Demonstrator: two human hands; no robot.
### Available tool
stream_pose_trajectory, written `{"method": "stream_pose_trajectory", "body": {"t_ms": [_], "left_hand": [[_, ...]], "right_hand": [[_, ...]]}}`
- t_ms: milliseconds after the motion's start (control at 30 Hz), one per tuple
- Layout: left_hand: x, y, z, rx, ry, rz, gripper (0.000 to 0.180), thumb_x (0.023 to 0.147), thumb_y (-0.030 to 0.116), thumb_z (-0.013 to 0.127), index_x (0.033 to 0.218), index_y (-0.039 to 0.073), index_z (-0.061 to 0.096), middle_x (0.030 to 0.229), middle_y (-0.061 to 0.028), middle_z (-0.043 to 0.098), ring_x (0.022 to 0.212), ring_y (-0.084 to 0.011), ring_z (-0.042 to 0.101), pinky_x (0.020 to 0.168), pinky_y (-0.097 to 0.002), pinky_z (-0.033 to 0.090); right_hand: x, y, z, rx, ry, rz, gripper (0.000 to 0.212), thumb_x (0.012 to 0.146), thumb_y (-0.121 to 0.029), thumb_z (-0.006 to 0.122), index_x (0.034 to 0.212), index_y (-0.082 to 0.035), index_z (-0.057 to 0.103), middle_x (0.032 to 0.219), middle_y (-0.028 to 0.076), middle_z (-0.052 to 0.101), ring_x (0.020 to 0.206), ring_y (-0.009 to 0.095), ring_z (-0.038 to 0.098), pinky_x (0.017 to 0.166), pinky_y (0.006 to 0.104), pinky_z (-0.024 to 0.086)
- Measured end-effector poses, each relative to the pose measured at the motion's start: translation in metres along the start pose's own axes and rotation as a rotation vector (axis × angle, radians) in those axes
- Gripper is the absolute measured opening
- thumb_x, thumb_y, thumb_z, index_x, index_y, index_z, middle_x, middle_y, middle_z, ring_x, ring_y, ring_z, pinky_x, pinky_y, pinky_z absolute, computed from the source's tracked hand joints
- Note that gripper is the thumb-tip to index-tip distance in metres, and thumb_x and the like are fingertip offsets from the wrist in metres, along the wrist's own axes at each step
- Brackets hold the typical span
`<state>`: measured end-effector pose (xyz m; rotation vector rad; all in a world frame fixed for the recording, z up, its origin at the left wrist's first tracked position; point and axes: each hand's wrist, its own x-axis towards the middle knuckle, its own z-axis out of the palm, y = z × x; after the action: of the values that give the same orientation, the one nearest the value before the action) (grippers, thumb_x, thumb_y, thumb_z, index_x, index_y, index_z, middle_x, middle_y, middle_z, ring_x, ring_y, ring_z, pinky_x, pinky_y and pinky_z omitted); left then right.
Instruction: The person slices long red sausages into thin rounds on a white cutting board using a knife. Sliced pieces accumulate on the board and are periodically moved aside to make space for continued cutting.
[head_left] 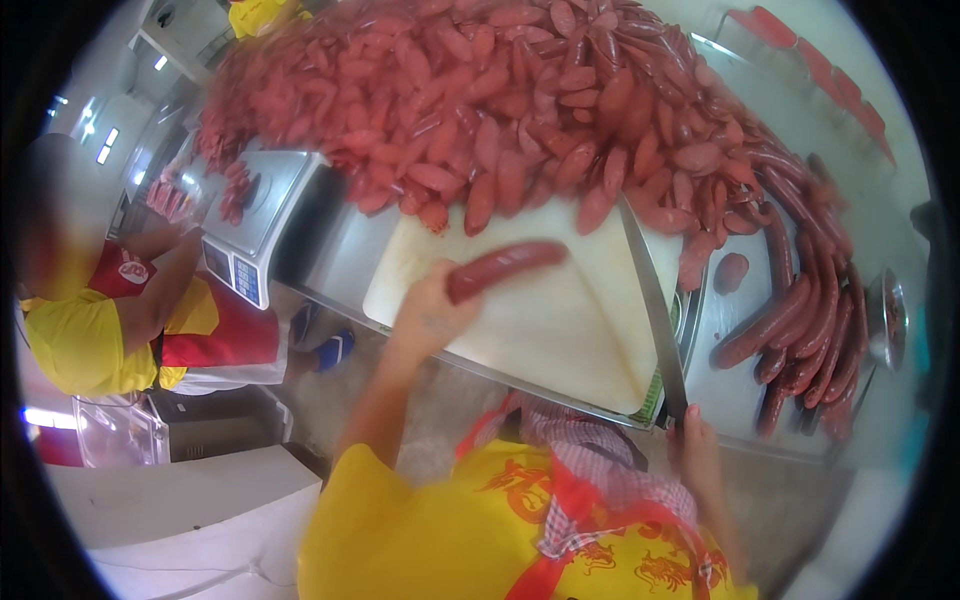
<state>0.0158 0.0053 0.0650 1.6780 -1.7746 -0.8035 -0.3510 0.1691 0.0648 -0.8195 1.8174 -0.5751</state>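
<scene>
My left hand [436, 312] is closed around one end of a dark red sausage [518, 264], held above the white cutting board [530, 340]. The sausage's far end points right and slightly away from me. In my right hand [694, 445], at the board's near right corner, is the handle of a long knife [657, 320]. Its wide blade points away from me along the board's right side, apart from the sausage. Beyond the board a big heap of slanted sausage slices [450, 110] reaches its far edge.
Several whole sausages [825, 330] lie on the metal table [715, 395] at right, beside a metal bowl [888, 318]. A digital scale [262, 205] with some pieces on it stands at left. A co-worker in a yellow shirt [90, 335] stands beyond it.
</scene>
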Motion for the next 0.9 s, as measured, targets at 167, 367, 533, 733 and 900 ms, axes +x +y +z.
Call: {"method": "stream_pose_trajectory", "body": {"t_ms": [167, 367, 533, 733, 900], "left_hand": [[-0.006, -0.053, -0.036, -0.669, 0.453, -0.45, 0.039, 0.087, 0.024, 0.067, 0.116, 0.007, 0.049, 0.084, -0.0084, 0.058, 0.058, -0.0206, 0.057, 0.054, -0.0349, 0.053], [0.041, -0.147, -0.083, -1.023, 0.591, -0.739, 0.033, 0.09, 0.027, 0.066, 0.11, 0.006, 0.05, 0.081, -0.0093, 0.056, 0.058, -0.0212, 0.056, 0.052, -0.0352, 0.053], [0.085, -0.192, -0.08, -0.86, 0.54, -0.53, 0.023, 0.09, 0.024, 0.066, 0.095, 0.003, 0.058, 0.078, -0.0091, 0.056, 0.062, -0.0222, 0.056, 0.055, -0.0321, 0.05], [0.115, -0.129, -0.028, 0.14, 0.725, -0.385, 0.07, 0.086, 0.035, 0.067, 0.145, 0.007, 0.041, 0.15, -0.0191, 0.032, 0.128, -0.0321, 0.046, 0.103, -0.0377, 0.04], [0.154, 0.029, 0.094, -0.364, 0.127, 0.314, 0.041, 0.092, 0.015, 0.063, 0.128, -0.002, 0.054, 0.125, -0.0144, 0.057, 0.113, -0.0224, 0.054, 0.097, -0.0306, 0.043]], "right_hand": [[0.008, -0.005, 0.01, 0.078, 0.003, 0.014, 0.067, 0.099, -0.061, 0.033, 0.078, -0.001, 0.058, 0.054, 0.003, 0.048, 0.042, 0.009, 0.043, 0.04, 0.024, 0.033], [0.01, -0.01, 0.02, 0.07, -0.034, 0.021, 0.066, 0.099, -0.061, 0.034, 0.076, -0.003, 0.057, 0.054, 0.003, 0.049, 0.041, 0.009, 0.042, 0.04, 0.0239, 0.031], [0.004, -0.016, 0.016, 0.011, -0.045, 0.045, 0.064, 0.1, -0.056, 0.037, 0.08, 0.0, 0.061, 0.057, 0.005, 0.053, 0.048, 0.012, 0.05, 0.045, 0.0271, 0.039], [-0.009, 0.001, 0.005, 0.091, 0.024, -0.082, 0.063, 0.1, -0.052, 0.038, 0.085, 0.003, 0.063, 0.064, 0.007, 0.059, 0.058, 0.016, 0.057, 0.057, 0.0323, 0.046], [-0.029, 0.03, -0.018, 0.408, 0.183, -0.099, 0.065, 0.1, -0.056, 0.035, 0.082, 0.001, 0.061, 0.061, 0.005, 0.055, 0.053, 0.013, 0.053, 0.05, 0.0283, 0.043]]}}
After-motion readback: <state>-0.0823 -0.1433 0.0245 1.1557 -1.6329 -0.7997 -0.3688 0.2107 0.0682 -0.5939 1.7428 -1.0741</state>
